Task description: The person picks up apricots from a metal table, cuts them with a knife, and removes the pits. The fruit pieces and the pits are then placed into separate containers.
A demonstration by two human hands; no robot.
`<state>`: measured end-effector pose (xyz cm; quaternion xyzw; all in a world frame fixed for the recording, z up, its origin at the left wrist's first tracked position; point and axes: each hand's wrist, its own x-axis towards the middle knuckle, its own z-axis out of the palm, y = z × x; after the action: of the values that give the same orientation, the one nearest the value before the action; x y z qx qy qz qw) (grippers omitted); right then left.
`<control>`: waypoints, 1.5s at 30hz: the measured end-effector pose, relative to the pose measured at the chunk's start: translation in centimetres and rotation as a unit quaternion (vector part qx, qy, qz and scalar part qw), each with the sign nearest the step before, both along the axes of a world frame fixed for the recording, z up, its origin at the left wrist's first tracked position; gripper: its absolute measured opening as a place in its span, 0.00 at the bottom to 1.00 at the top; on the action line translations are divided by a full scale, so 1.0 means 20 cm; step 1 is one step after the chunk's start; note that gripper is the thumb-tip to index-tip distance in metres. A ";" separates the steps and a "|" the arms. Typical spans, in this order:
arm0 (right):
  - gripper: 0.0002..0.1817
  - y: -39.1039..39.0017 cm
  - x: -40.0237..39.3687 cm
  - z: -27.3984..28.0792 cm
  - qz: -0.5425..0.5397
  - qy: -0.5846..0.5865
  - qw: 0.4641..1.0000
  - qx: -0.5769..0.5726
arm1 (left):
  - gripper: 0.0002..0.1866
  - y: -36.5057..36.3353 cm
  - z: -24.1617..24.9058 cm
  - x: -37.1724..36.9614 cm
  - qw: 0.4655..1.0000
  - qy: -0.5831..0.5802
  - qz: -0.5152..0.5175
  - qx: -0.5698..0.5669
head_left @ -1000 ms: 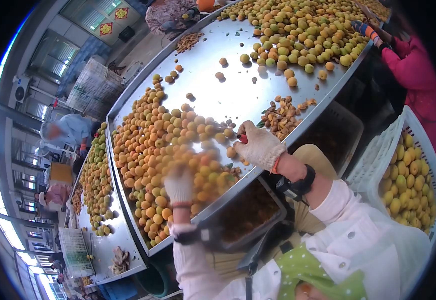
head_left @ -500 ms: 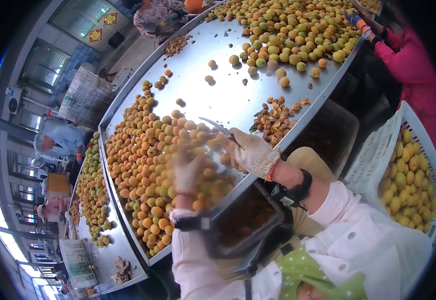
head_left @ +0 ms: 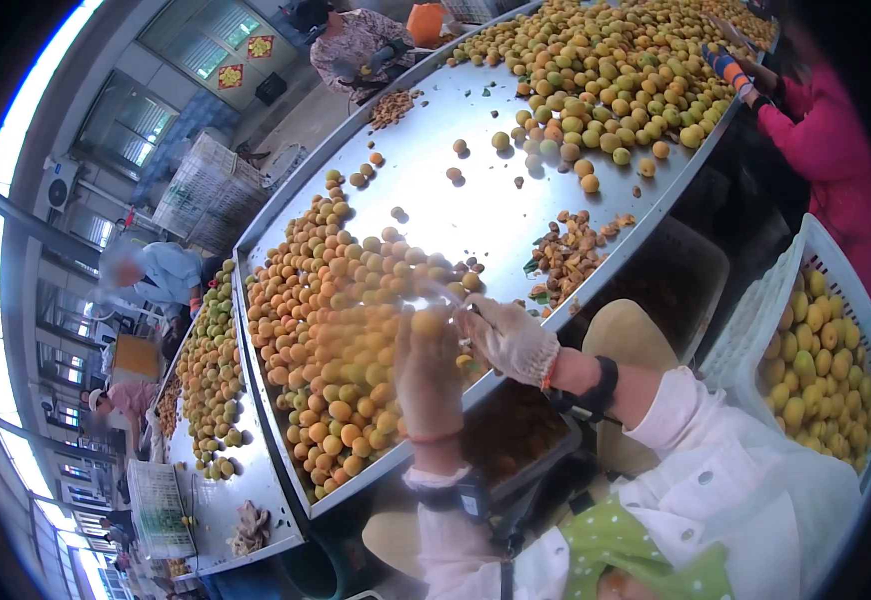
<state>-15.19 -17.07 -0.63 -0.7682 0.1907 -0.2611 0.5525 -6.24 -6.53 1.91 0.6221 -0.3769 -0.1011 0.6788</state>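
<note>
My left hand [head_left: 428, 385], in a pale knit glove and smeared by motion, is closed on an apricot [head_left: 430, 322] at its fingertips. Close by on its right, my right hand [head_left: 511, 342] wears a similar glove and grips a small curved knife [head_left: 442, 291], whose blurred blade points at that apricot. The knife's handle is mostly hidden in the fist. Around and beyond my left hand spreads a heap of orange and greenish apricots [head_left: 331, 310] on the metal table [head_left: 436, 220]. A pile of brownish fruit scraps [head_left: 568, 255] lies ahead of my right hand.
Under the table edge sits a dark bin [head_left: 506, 440] with brown contents. To my right stands a white crate [head_left: 826, 375] of yellow-green fruit. A co-worker in pink [head_left: 821, 150] is at the right edge of the table, another person [head_left: 361, 50] at its far side.
My left hand has come back from the heap toward my right hand, now with an apricot in it. The knife has lowered toward that fruit. The whole view has shifted slightly.
</note>
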 end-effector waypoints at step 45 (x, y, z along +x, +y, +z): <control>0.15 0.12 0.02 0.04 0.009 -0.008 0.984 -0.178 | 0.15 0.02 -0.07 0.06 0.993 0.030 -0.109 0.026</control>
<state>-14.75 -14.59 0.12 -0.8538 0.1300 -0.2920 0.4110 -5.07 -6.05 0.45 0.5912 -0.4191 -0.2032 0.6584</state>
